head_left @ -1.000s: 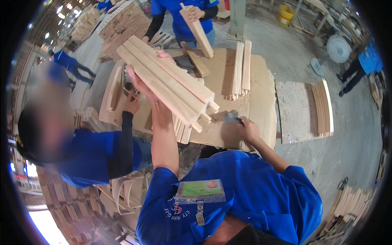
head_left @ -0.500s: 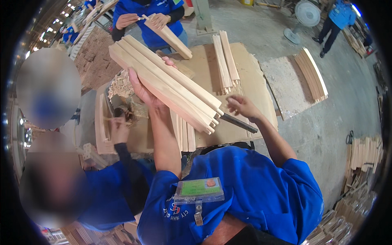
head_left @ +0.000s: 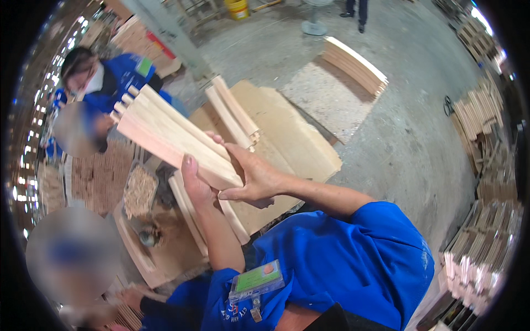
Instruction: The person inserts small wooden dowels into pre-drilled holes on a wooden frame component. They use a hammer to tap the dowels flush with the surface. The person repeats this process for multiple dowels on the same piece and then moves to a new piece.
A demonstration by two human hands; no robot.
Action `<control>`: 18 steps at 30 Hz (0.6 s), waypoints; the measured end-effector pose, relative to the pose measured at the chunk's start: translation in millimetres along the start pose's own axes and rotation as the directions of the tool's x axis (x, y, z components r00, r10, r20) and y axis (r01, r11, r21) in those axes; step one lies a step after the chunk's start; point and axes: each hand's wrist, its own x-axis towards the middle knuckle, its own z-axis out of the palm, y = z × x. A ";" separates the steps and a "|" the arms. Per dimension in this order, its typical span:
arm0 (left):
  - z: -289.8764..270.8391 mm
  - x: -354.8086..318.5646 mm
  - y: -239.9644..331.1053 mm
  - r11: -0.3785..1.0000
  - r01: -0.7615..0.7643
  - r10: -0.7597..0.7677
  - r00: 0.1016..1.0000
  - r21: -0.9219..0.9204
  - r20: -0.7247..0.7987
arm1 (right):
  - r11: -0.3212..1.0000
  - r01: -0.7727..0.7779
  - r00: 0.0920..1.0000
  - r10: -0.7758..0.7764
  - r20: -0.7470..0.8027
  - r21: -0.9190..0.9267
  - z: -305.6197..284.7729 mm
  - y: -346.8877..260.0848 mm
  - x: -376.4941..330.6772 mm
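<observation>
A bundle of several pale wooden slats [head_left: 176,138] is raised over the table, tilted toward the upper left. Round dowel pins stick out of its far end; the near end is plain. Wrapped round the underside and side of the bundle is my left hand [head_left: 200,185], its thumb along the near face. My right hand [head_left: 253,175] is closed on the near end, thumb below and fingers on the far side. Part of its fingers is hidden behind the wood.
Cardboard [head_left: 276,138] covers the table; two pinned slats [head_left: 232,116] lie on its far side. More slats [head_left: 187,212] rest under my arms. A tub of dowels [head_left: 141,190] stands left. Co-workers are at the far left and near left. A board [head_left: 326,94] carries curved slats [head_left: 353,66].
The bundle has been turned end for end, so its pins now point away to the upper left. My right hand has come from the right and taken hold of the near end. The view has shifted.
</observation>
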 end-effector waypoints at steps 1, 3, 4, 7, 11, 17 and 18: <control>8.3 3.6 -9.0 0.998 0.020 -0.020 1.000 0.057 0.008 | 1.000 0.000 0.999 -0.001 -0.033 -0.015 -9.3 8.0 -2.7; 24.2 17.3 -31.0 0.983 0.053 -0.057 0.998 0.176 0.018 | 1.000 0.006 0.995 -0.008 -0.102 -0.020 -36.8 25.2 -10.4; 30.3 22.5 -44.8 0.979 0.090 -0.093 0.996 0.180 0.006 | 1.000 0.011 0.992 -0.012 -0.127 -0.008 -49.9 31.6 -15.3; 37.5 40.8 -93.0 0.973 0.174 -0.189 0.978 0.152 0.087 | 0.995 -0.095 0.981 0.093 -0.168 -0.002 -94.8 51.9 -32.7; 97.9 62.9 -158.1 0.964 0.169 -0.122 0.968 0.207 -0.221 | 0.891 -0.222 0.922 0.061 -0.382 -0.395 -153.0 85.3 -52.3; 133.1 98.8 -252.1 0.976 0.218 -0.203 0.931 0.015 -0.302 | 0.645 -0.280 0.915 -0.045 -0.401 -0.711 -218.8 107.2 -79.1; 137.5 101.2 -260.8 0.966 0.258 -0.248 0.920 -0.008 -0.305 | 0.649 -0.279 0.919 -0.034 -0.393 -0.708 -230.2 107.4 -83.8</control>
